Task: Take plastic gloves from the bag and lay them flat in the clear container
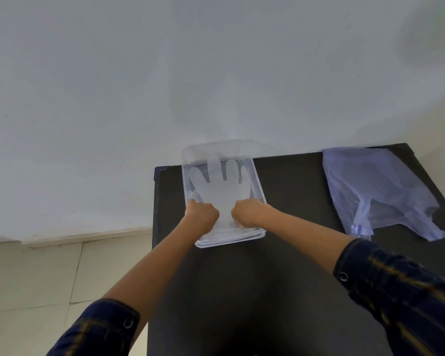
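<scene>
A clear plastic container stands at the back left of a black table. Inside it a see-through plastic glove lies spread, fingers pointing away from me. My left hand and my right hand are both curled at the glove's cuff end, inside the near part of the container, gripping the cuff's two sides. A pale blue plastic bag lies crumpled on the table to the right, well apart from both hands.
The black table ends just left of the container, with a tiled floor below. A white wall rises directly behind the table's back edge.
</scene>
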